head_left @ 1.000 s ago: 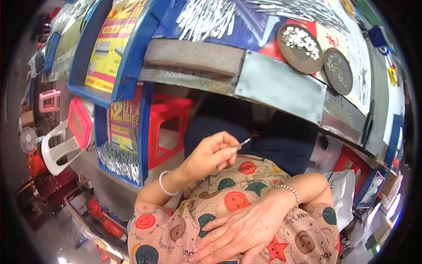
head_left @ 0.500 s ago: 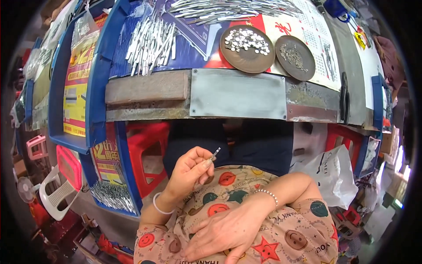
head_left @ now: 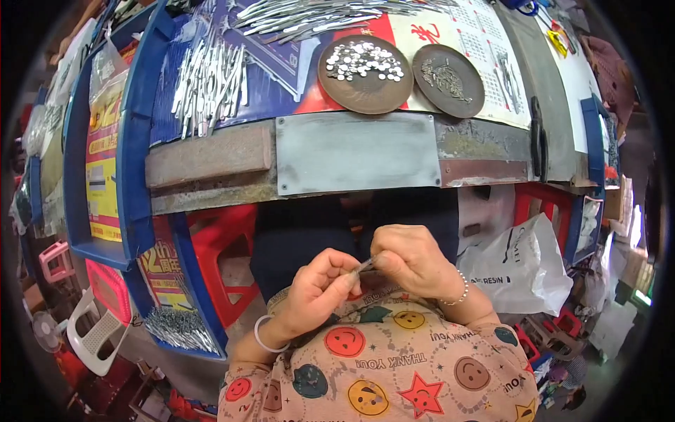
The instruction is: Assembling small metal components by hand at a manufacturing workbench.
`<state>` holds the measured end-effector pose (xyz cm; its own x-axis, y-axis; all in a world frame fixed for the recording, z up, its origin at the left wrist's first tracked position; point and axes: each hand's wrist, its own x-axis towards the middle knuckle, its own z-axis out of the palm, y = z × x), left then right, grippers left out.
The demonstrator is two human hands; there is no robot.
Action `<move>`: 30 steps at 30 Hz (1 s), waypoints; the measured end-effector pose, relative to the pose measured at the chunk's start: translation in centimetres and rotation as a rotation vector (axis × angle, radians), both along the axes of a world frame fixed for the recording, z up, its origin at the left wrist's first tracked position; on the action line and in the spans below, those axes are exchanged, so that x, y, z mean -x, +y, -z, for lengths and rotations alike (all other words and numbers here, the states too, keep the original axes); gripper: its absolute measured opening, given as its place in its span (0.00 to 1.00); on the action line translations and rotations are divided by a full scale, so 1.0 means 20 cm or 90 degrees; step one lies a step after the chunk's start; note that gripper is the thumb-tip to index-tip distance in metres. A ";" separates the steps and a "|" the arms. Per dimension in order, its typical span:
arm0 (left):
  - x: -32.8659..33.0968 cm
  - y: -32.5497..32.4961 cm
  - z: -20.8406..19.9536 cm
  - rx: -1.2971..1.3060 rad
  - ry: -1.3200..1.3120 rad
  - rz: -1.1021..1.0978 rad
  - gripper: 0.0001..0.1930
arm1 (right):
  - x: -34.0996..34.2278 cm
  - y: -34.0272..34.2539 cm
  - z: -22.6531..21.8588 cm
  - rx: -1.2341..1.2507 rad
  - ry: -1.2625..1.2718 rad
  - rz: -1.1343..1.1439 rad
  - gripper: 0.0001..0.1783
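Observation:
Over my lap, my left hand (head_left: 325, 292) pinches a small, slim silvery metal piece (head_left: 363, 266) between thumb and fingertips. My right hand (head_left: 416, 261) is closed at the other end of that piece, thumb against curled fingers, so the two hands almost meet. My right fingers cover the piece's far end, and its exact kind is too small to make out. On the bench beyond my hands, a round brown dish (head_left: 365, 91) holds many small shiny discs. Beside it, a second brown dish (head_left: 450, 91) holds tiny dark metal bits.
A grey metal plate (head_left: 358, 153) is fixed at the bench edge, with a worn wooden block (head_left: 209, 158) to its left. Slim metal strips (head_left: 209, 88) lie piled behind. Blue trays (head_left: 135, 162) stand left, above a bin of metal parts (head_left: 181, 328). A white bag (head_left: 524, 271) sits right.
My right hand has risen from my belly to meet the left hand and closed at the metal piece. My left hand has moved slightly right and down. The view has shifted a little.

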<state>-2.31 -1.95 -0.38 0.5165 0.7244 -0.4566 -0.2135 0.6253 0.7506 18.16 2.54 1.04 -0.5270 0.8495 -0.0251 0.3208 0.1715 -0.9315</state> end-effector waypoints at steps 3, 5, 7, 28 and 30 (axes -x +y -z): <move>-0.02 -0.02 0.01 -0.009 -0.003 0.013 0.08 | 0.04 -0.02 0.02 -0.038 -0.052 -0.019 0.19; -0.05 -0.02 0.00 0.001 -0.017 -0.010 0.08 | 0.05 -0.04 0.00 -0.053 -0.080 -0.004 0.18; -0.06 -0.04 -0.01 0.023 -0.031 -0.007 0.08 | 0.04 -0.07 0.00 -0.066 -0.108 0.013 0.18; -0.18 0.04 0.00 0.056 -0.126 0.001 0.08 | -0.22 0.30 -0.11 -0.316 -0.110 0.316 0.07; -0.18 0.04 -0.01 0.041 -0.140 0.036 0.08 | -0.18 0.40 -0.07 -0.380 -0.164 0.293 0.08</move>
<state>1.28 -1.06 -0.15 0.6473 0.6649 -0.3726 -0.3308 0.6855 0.6486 21.73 10.61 2.48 -0.1590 0.8886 0.4303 0.6737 0.4163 -0.6106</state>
